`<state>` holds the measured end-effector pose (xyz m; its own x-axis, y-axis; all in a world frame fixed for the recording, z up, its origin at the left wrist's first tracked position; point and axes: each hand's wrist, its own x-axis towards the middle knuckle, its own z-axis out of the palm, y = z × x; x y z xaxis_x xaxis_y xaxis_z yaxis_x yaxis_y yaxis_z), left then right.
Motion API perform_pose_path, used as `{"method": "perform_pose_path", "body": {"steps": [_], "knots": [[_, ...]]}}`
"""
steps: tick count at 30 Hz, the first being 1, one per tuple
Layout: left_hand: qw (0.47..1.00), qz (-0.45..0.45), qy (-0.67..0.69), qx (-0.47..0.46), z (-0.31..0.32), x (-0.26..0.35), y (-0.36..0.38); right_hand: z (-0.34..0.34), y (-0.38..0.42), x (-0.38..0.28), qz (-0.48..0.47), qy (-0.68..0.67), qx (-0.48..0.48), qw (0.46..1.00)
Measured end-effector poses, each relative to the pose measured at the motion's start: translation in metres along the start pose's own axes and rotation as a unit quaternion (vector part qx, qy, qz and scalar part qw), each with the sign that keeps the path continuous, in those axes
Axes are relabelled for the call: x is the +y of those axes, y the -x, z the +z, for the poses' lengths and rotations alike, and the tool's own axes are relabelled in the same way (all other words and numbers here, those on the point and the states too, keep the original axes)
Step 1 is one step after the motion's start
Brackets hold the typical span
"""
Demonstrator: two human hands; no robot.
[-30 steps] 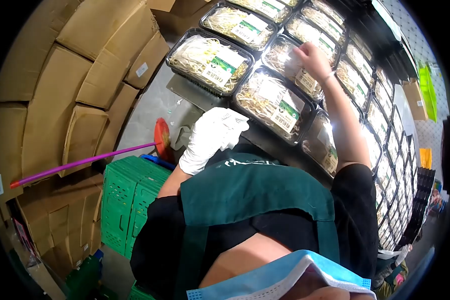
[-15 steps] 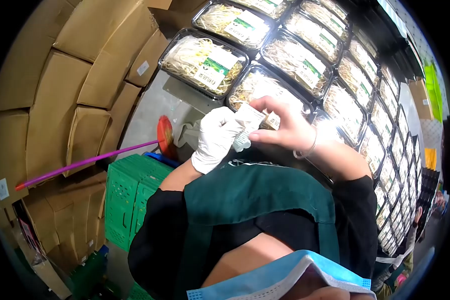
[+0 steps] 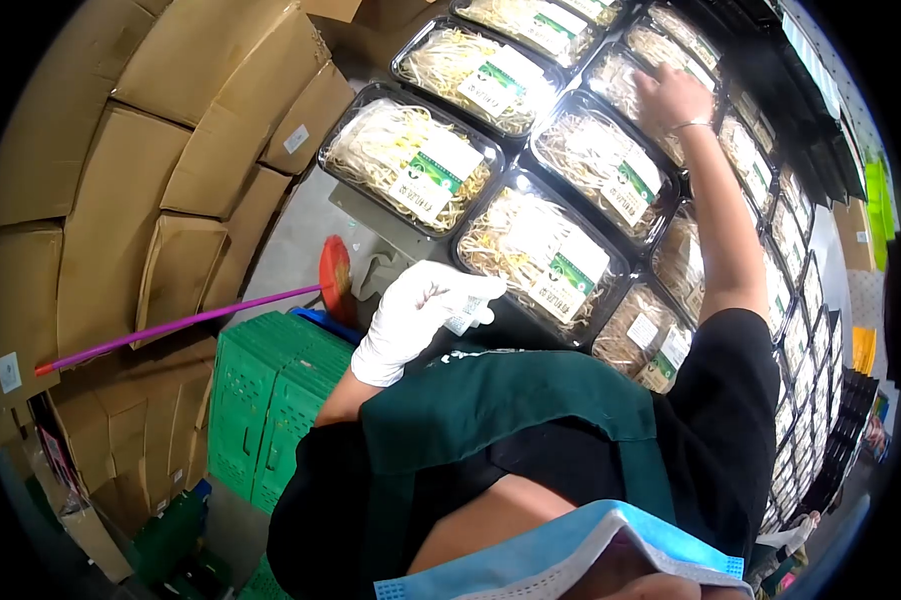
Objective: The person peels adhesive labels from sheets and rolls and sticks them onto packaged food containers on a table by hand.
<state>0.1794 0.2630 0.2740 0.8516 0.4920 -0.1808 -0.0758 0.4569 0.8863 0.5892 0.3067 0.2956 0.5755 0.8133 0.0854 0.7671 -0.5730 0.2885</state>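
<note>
My left hand [image 3: 411, 318], in a white glove, is closed on a small stack of labels [image 3: 464, 317], low at the front edge of the packs. My bare right hand [image 3: 674, 98] is stretched far forward over a clear-lidded pack of sprouts [image 3: 619, 82]; its fingertips are on or just above the lid, and whether they hold anything is too small to tell. Nearest my left hand is a black-tray pack of bean sprouts [image 3: 516, 235] with a green and white label [image 3: 571, 280]. Another labelled pack [image 3: 371, 140] lies beyond it to the left.
Rows of packs [image 3: 746, 150] run off to the right. Cardboard boxes [image 3: 111, 190] are piled at the left. Green crates [image 3: 271, 400] stand at lower left, beside a purple pole [image 3: 191, 315] with a red end. Black trays [image 3: 806, 90] are stacked at upper right.
My right hand has left my left hand and reached forward and right over the packs. My left hand has stayed low, shifting slightly down, still with the labels. The view has shifted a little.
</note>
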Motion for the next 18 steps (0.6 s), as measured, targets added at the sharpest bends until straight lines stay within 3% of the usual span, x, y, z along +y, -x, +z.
{"method": "perform_pose_path", "body": {"steps": [1, 2, 3, 4, 5, 6, 7, 8, 10, 11, 12, 13, 14, 15, 17, 18], "knots": [[0.998, 0.019, 0.056, 0.017, 0.006, 0.001, -0.001, 0.011, 0.001, 0.015, -0.001, 0.016, 0.045, 0.999], [0.992, 0.040, 0.111, 0.034, 0.012, 0.003, -0.003, 0.021, -0.001, 0.028, -0.009, 0.037, 0.023, 0.999], [0.991, 0.120, 0.053, 0.036, 0.018, 0.003, -0.007, 0.019, 0.007, 0.023, -0.019, -0.137, -0.044, 0.989], [0.991, 0.121, 0.053, 0.035, 0.019, 0.006, -0.009, 0.011, 0.024, 0.012, -0.028, -0.306, -0.109, 0.945], [0.991, 0.097, 0.080, 0.048, 0.021, 0.008, -0.011, -0.007, 0.057, -0.014, -0.095, -0.448, -0.126, 0.880], [0.990, 0.072, 0.107, 0.058, 0.023, 0.009, -0.014, -0.028, 0.096, -0.039, -0.108, -0.562, -0.209, 0.793], [0.985, 0.111, 0.087, 0.100, 0.028, 0.004, -0.018, -0.044, 0.125, -0.052, -0.251, -0.618, -0.293, 0.684], [0.986, 0.111, 0.085, 0.094, 0.029, 0.001, -0.021, -0.054, 0.151, -0.067, -0.368, -0.621, -0.226, 0.655], [0.972, 0.163, -0.046, 0.166, 0.028, -0.004, -0.027, -0.074, 0.180, -0.085, -0.394, -0.634, -0.143, 0.650], [0.956, 0.209, -0.127, 0.164, 0.024, -0.011, -0.031, -0.080, 0.183, -0.082, -0.384, -0.624, -0.112, 0.672], [0.979, 0.166, 0.116, 0.021, 0.026, 0.002, -0.029, -0.085, 0.182, -0.078, -0.373, -0.612, -0.081, 0.692], [0.983, 0.160, 0.026, 0.082, 0.031, 0.003, -0.029, -0.082, 0.176, -0.075, -0.374, -0.609, 0.025, 0.699], [0.975, 0.155, -0.065, 0.142, 0.034, 0.003, -0.031, -0.081, 0.161, -0.066, -0.346, -0.578, 0.039, 0.738], [0.960, 0.178, -0.190, 0.100, 0.028, 0.003, -0.031, -0.092, 0.143, -0.055, -0.277, -0.557, 0.011, 0.783], [0.968, 0.188, -0.126, 0.111, 0.025, 0.005, -0.033, -0.075, 0.079, -0.028, -0.202, -0.527, -0.083, 0.821], [0.970, 0.200, -0.065, 0.123, 0.024, 0.005, -0.035, -0.070, 0.068, -0.027, -0.196, -0.532, -0.074, 0.820]]}}
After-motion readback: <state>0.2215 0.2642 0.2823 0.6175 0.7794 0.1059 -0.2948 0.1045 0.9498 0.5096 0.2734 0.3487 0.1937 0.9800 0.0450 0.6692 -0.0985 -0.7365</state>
